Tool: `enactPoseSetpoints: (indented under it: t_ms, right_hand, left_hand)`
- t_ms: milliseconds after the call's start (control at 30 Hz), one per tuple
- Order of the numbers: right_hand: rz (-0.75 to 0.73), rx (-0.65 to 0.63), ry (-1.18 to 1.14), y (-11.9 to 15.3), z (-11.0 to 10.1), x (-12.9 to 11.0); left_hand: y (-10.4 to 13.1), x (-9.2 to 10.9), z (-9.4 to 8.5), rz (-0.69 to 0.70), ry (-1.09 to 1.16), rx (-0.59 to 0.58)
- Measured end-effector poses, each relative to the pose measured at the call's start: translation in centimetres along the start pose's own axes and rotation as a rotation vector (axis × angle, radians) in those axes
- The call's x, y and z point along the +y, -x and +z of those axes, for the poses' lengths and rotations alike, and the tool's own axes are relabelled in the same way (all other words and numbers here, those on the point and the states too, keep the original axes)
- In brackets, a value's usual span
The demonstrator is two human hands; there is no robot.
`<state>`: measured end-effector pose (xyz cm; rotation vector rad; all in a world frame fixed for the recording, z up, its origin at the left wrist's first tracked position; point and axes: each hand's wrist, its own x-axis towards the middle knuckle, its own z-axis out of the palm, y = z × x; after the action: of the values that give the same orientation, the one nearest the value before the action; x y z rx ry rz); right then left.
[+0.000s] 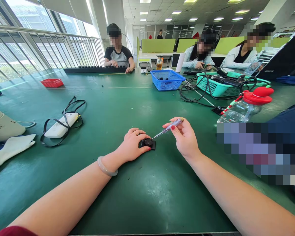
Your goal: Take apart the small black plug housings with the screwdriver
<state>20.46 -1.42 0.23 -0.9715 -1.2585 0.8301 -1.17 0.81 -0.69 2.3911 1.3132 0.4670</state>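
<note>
A small black part with a round raised middle on a flat square base (148,143) lies on the green table (147,196). My left hand (132,144) grips it from the left, thumb on the near side and fingers on the far side. In my right hand (185,137) is a screwdriver (167,128) with a clear purplish handle, pinched between thumb and fingers. It slants down to the left, and its tip is at the black part; whether it touches I cannot tell. My left fingers hide some of the part.
Left lies a white device (61,126) with a black strap. Ahead are a red tray (52,83), a blue basket (167,80) and a teal basket (221,86) with black cables. A bottle with a red lid (245,105) stands right. Several people sit across the table.
</note>
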Motion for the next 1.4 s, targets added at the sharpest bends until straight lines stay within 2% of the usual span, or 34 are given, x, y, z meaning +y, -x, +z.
enactPoseSetpoints:
  t_ms: [167, 533, 1100, 1400]
  right_hand:
    - [0.029, 0.02, 0.061, -0.1, 0.0, 0.2]
    - [0.147, 0.08, -0.023, -1.0, -0.2, 1.0]
    - [0.239, 0.145, -0.042, -1.2, -0.4, 1.3]
    - [0.246, 0.076, -0.103, -0.9, 0.1, 1.8]
  left_hand:
    - [0.0, 0.0, 0.0, 0.003, 0.002, 0.008]
    - [0.0, 0.0, 0.1, -0.006, 0.003, 0.002]
    - [0.0, 0.0, 0.0, -0.002, 0.013, -0.009]
    - [0.0, 0.0, 0.0, -0.004, 0.005, -0.007]
